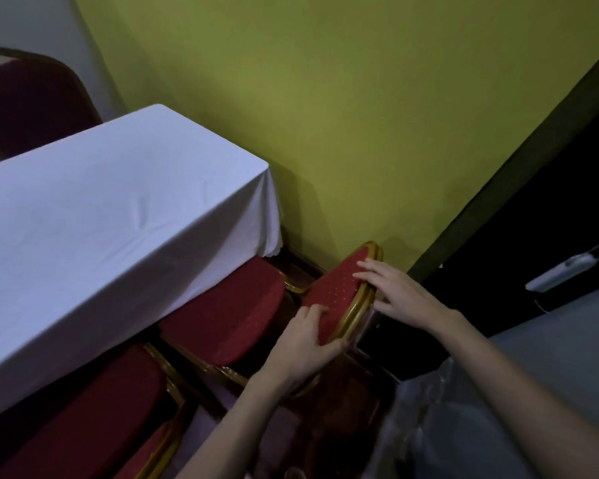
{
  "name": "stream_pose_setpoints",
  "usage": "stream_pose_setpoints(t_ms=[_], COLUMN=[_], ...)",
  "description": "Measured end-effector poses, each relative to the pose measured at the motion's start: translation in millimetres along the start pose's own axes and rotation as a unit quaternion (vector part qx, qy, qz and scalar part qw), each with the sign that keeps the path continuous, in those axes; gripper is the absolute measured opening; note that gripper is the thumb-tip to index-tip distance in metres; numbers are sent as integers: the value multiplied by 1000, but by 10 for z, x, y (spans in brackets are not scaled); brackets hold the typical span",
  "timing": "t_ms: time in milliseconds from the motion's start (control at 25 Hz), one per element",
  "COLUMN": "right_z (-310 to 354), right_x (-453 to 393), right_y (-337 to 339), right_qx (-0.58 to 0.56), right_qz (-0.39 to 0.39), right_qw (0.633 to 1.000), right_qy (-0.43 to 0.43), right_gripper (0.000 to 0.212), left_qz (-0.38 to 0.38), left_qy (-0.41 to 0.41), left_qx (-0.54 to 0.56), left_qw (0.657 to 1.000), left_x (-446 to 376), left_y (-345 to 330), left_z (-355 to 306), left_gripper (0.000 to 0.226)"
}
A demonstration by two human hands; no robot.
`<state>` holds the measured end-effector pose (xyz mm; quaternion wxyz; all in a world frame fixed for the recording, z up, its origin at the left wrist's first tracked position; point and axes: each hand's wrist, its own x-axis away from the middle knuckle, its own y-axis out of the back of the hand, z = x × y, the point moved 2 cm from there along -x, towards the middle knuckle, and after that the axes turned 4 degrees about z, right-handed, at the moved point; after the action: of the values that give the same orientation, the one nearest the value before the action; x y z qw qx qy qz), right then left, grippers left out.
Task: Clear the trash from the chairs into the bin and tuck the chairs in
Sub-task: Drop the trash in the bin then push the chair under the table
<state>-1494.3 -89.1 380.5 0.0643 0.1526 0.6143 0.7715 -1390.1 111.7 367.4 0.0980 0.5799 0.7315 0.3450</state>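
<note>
A red padded chair with a gold frame stands beside the table; its backrest faces me and its seat lies partly under the white tablecloth. My left hand grips the backrest's near edge, thumb on the red front and fingers behind the gold rim. My right hand lies over the top of the backrest with fingers spread across the rim. No trash shows on this seat. A second red chair seat sits to the left, also part-way under the cloth.
A table with a white cloth fills the left. The green wall is close behind the chair. Another red chair back stands at the far side. A clear plastic bag is at lower right, a white device at right.
</note>
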Motion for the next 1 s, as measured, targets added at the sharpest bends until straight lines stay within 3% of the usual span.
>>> stream_pose_setpoints(t_ms=[40,120,360,520,680,880,1000], right_z=[-18,-662,-753,-953,-1082,-1247,-1199], right_x=[-21,-559,-813,-977,-1001,-1222,-1383], right_y=[0,-17,10,-163,-346,-347,-323], right_qx=[12,16,15,-34,-60,-2,14], right_qz=[22,133,110,36,-13,8,26], right_qw=[1000,991,994,998,994,979,976], right_qy=[-4,15,10,48,86,205,217], right_gripper=[59,63,52,30,36,50,47], left_qz=[15,15,69,-12,-110,-148,-162], left_qy=[-12,38,89,115,140,126,156], left_qx=[-18,40,-48,-2,-14,-33,-55], left_qw=[1000,998,992,993,984,980,973], left_x=[-56,-846,-856,-820,-759,-713,-730], left_y=[25,-128,-291,-483,-467,-432,-351], left_z=[-85,-192,-162,-112,-142,-162,-68], left_gripper=[63,68,91,86,74,64,59])
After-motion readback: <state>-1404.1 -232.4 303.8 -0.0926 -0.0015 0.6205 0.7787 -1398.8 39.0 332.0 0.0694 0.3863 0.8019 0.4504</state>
